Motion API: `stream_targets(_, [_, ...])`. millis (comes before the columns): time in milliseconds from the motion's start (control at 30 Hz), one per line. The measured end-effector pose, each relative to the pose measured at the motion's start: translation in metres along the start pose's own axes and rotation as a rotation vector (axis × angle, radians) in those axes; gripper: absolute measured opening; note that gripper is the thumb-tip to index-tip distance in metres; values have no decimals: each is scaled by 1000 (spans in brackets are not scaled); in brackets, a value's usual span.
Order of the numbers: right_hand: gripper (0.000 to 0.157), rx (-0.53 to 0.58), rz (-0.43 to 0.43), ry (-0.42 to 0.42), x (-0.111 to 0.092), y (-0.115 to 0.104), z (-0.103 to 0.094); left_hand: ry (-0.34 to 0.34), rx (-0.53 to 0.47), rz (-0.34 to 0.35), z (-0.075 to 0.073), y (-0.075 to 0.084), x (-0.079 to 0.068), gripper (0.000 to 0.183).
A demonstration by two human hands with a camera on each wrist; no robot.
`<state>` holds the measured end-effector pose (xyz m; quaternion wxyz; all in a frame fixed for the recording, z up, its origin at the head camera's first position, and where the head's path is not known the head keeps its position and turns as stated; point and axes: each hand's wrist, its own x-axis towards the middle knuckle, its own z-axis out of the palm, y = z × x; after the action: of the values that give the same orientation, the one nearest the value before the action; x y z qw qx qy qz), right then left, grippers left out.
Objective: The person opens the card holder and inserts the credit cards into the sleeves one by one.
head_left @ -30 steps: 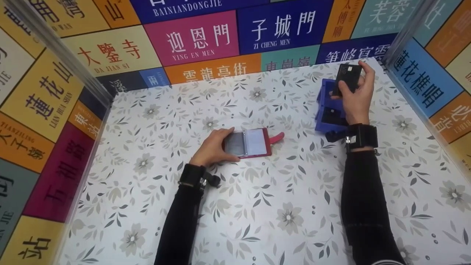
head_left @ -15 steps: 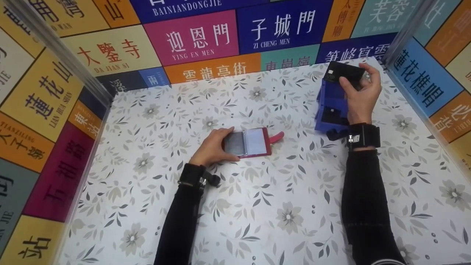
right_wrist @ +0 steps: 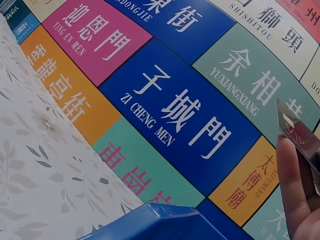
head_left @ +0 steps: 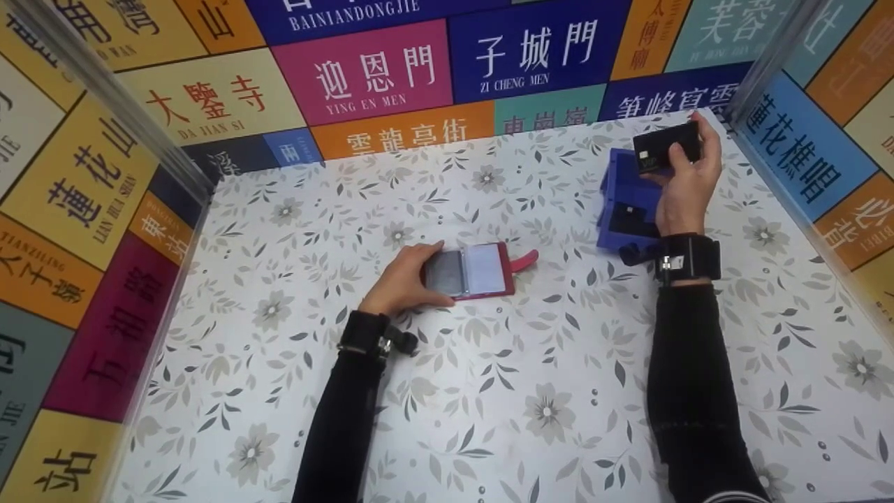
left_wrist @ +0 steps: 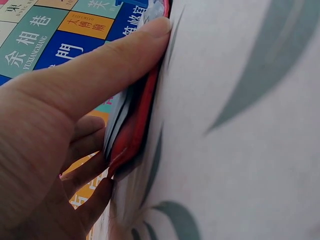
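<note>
Holds black card pinched in right hand above blue box, turned sideways from upright, apparently still settling its angle. Left of the box, clasps red card holder on desk with left hand, in unchanged grip.

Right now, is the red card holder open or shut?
Open. In the head view, the red card holder lies with inner pages exposed and strap unfastened, the left hand gripping one side.
</note>
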<state>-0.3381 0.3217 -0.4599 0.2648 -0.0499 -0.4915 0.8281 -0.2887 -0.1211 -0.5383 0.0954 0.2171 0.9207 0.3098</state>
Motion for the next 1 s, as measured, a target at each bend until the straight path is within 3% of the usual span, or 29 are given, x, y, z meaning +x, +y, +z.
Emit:
stream_targets(133, [58,13,-60,85,3,5,1,-4,6,0,-1,0,0,114])
stream_targets(233, [51,62,-82,100,3,8,2,-3,8,4,-1,0,1,114])
stream_targets(400, [31,-13,-51,35,-1,12,5,0,4,5,-1,0,0,114])
stream_targets(567, [29,-214,6,-30,-8,20,15,7,-13,0,0,-2,-1,113])
stream_targets(667, [29,-299,-8,-65,-12,25,20,5,-21,0,1,-2,-2,113])
stream_targets(1000, [25,-352,0,-133,-22,41,35,11,-38,8,1,-1,-1,113])
